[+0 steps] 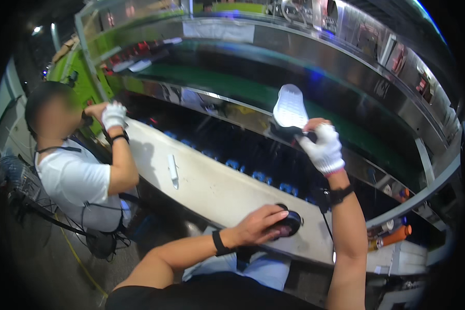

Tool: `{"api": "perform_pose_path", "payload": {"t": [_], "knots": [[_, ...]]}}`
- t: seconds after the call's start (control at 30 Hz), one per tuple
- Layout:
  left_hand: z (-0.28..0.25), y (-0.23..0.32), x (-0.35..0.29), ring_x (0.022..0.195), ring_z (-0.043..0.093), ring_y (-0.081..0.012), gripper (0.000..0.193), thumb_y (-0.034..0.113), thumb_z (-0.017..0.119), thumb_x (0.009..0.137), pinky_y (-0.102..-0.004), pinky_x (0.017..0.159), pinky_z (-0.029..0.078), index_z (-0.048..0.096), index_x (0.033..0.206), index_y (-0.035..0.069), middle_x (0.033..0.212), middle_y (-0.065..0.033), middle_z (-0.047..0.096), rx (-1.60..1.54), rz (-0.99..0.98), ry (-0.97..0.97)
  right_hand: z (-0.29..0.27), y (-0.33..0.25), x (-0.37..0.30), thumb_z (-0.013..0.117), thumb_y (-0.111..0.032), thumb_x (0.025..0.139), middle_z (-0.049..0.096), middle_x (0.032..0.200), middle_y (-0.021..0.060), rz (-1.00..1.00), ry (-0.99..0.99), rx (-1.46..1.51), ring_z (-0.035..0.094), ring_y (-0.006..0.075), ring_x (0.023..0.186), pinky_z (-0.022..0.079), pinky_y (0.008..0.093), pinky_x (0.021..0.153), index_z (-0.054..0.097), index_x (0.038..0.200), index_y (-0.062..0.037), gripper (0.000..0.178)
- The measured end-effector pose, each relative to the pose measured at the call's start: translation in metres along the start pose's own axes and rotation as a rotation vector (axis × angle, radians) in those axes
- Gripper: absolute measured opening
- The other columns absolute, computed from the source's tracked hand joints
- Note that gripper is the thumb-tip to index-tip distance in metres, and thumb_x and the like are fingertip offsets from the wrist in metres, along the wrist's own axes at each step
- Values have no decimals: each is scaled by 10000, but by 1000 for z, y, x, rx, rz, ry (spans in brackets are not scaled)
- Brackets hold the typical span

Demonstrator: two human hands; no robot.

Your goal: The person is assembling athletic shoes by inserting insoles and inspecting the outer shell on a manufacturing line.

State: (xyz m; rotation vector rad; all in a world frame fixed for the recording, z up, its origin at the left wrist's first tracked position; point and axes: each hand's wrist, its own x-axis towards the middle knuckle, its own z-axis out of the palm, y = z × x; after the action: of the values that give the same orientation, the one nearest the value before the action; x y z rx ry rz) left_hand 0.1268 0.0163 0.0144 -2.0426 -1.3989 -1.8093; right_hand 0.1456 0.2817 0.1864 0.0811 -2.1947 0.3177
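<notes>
My right hand (324, 149), in a white knit glove, is raised over the bench's far side. Its fingers are closed on the near end of a white shoe sole (290, 106), which points up and away in front of the green belt. A dark piece (288, 131) shows beside the fingertips; I cannot tell whether it belongs to the sole. My left hand (261, 226) is bare and curls round a round black object (293, 223) at the bench's near edge. What that object is cannot be made out. Further left, a slim white piece (172, 170) lies on the pale bench.
A pale curved bench (212, 178) crosses in front of me. Behind it runs a dark strip with blue pieces (261, 177), then a green conveyor belt (367, 124) under a metal frame. An orange bottle (398, 235) lies at right. A co-worker (75, 160) stands at left.
</notes>
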Motion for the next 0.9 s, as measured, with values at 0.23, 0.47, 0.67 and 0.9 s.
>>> {"api": "perform_pose_path", "payload": {"t": [0.23,0.47,0.67,0.9], "knots": [[-57,52,26,1033,676,-252,501,254,893,871,-400,913,477,775,1352,179,1268,12,771,299,-205,-157,-119,-84,-163,774,-210,1035,720,1182,166,-71,457,-121,744,352,1027,623,477,945,595,1244,-120,289],[-42,71,18,843,798,-118,230,51,789,981,-272,690,609,573,1052,20,1271,-223,754,-530,-943,205,-85,-126,-275,334,-656,1170,682,1201,242,701,302,-181,717,267,868,630,391,796,566,1326,56,765],[-34,84,6,1187,763,-207,159,93,815,1006,-290,886,638,707,1010,-25,1303,-222,744,-771,-939,271,-31,-184,-273,585,-790,1024,664,1376,403,766,268,396,778,293,984,631,393,896,588,1135,8,805],[-50,84,4,1311,726,-322,251,168,907,924,-369,997,598,764,993,-27,1369,-314,734,-449,-710,31,-2,-197,-276,790,-486,1030,596,1556,358,811,233,503,674,419,1370,541,498,1133,712,1066,-63,432]]}}
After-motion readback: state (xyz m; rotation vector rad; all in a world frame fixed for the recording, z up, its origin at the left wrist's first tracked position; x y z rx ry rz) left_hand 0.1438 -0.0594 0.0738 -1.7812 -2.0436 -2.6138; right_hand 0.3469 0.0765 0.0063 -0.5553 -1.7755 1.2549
